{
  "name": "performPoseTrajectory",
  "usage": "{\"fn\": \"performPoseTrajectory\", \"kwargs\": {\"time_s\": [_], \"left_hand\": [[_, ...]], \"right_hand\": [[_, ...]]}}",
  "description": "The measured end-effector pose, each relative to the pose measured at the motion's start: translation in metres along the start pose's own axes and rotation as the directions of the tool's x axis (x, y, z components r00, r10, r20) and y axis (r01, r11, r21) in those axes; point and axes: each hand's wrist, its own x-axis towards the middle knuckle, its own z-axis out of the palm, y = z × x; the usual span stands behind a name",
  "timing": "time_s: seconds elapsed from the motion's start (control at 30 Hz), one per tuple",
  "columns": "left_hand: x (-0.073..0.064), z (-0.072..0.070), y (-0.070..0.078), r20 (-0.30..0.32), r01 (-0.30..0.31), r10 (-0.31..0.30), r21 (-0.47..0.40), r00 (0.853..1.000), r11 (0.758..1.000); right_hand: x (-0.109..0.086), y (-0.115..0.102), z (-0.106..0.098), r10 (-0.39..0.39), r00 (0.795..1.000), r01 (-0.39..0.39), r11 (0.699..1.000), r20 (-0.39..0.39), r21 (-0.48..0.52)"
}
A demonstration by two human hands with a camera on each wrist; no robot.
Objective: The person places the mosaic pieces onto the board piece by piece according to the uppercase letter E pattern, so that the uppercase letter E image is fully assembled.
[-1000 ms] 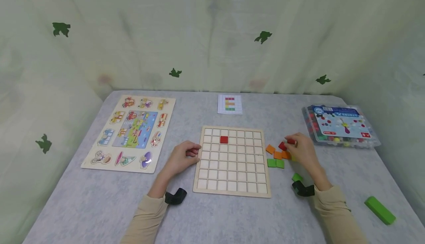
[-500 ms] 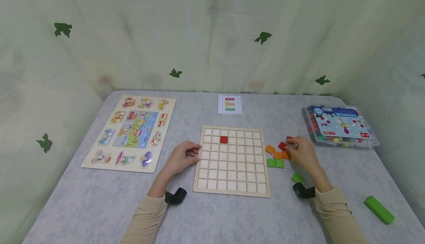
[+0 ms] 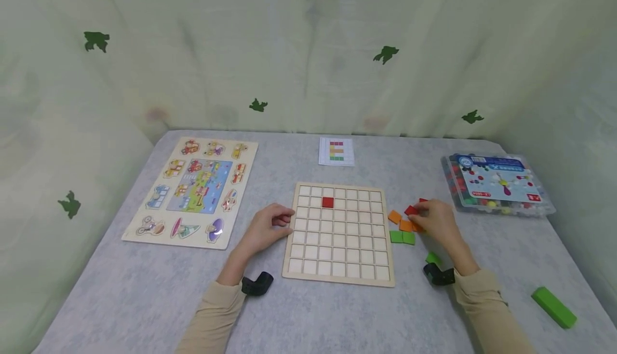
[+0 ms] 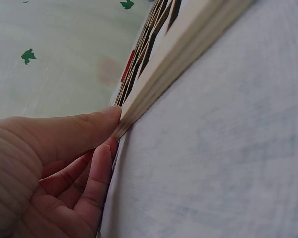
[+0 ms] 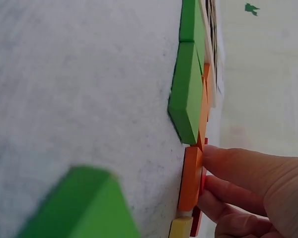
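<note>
A wooden grid board point(image 3: 338, 241) lies in the middle of the table, with one red tile point(image 3: 328, 202) in its second row. At the board's left edge, my left hand point(image 3: 264, 229) pinches the frame, the thumb point(image 4: 102, 121) on its upper side and the fingers low against it. Right of the board, my right hand point(image 3: 439, 224) reaches into a loose group of tiles, thumb and fingers around a red tile point(image 3: 411, 210). Another red tile point(image 3: 423, 201) shows just behind the fingertips. Orange tiles point(image 5: 190, 178), green tiles point(image 5: 187, 99) and a yellow tile point(image 5: 181, 228) lie close by.
A card with a coloured pattern point(image 3: 336, 151) lies behind the board. At left is a picture puzzle board point(image 3: 241, 204); at back right, a clear plastic case point(image 3: 501, 182) of small parts. A green block point(image 3: 554, 307) lies at front right, a single green tile point(image 3: 433, 258) near the right wrist.
My right hand has set down the red tile it held at the back of the group and moved slightly to the neighbouring red tile. The left hand stays at the board's edge.
</note>
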Motion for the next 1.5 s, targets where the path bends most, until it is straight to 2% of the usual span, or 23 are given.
{"fn": "performPoseTrajectory", "kwargs": {"time_s": [0.23, 0.43, 0.6, 0.8, 0.9, 1.03, 1.3, 1.5], "left_hand": [[0.0, -0.001, 0.001, 0.005, 0.003, -0.003, -0.013, 1.0, 1.0], [0.0, -0.002, 0.003, 0.002, -0.001, 0.001, -0.008, 1.0, 1.0], [0.002, -0.002, 0.005, -0.001, 0.011, -0.011, 0.006, 1.0, 1.0], [0.003, -0.001, 0.004, -0.006, 0.059, -0.059, 0.016, 0.998, 0.998], [0.002, 0.0, 0.003, -0.008, 0.077, -0.077, 0.011, 0.997, 0.997], [0.002, 0.001, 0.003, -0.017, 0.064, -0.064, 0.003, 0.998, 0.998], [0.001, 0.001, -0.001, -0.024, 0.027, -0.027, 0.014, 0.999, 1.0], [0.001, 0.002, -0.001, -0.015, 0.018, -0.018, 0.009, 1.0, 1.0]], "right_hand": [[0.007, -0.01, -0.001, 0.001, 1.0, -0.001, 1.0, 0.006, 0.003], [0.013, -0.027, 0.002, -0.135, 0.99, 0.134, 0.991, -0.043, -0.028], [0.018, -0.046, 0.012, -0.216, 0.975, 0.217, 0.976, -0.055, 0.008], [0.024, -0.07, 0.027, -0.269, 0.963, 0.269, 0.961, -0.022, 0.062], [0.027, -0.08, 0.032, -0.311, 0.95, 0.311, 0.948, -0.002, 0.065], [0.029, -0.092, 0.035, -0.37, 0.929, 0.369, 0.927, 0.003, 0.062], [0.032, -0.106, 0.044, -0.418, 0.908, 0.417, 0.908, 0.034, 0.048], [0.031, -0.109, 0.049, -0.404, 0.914, 0.403, 0.915, 0.044, 0.039]]}}
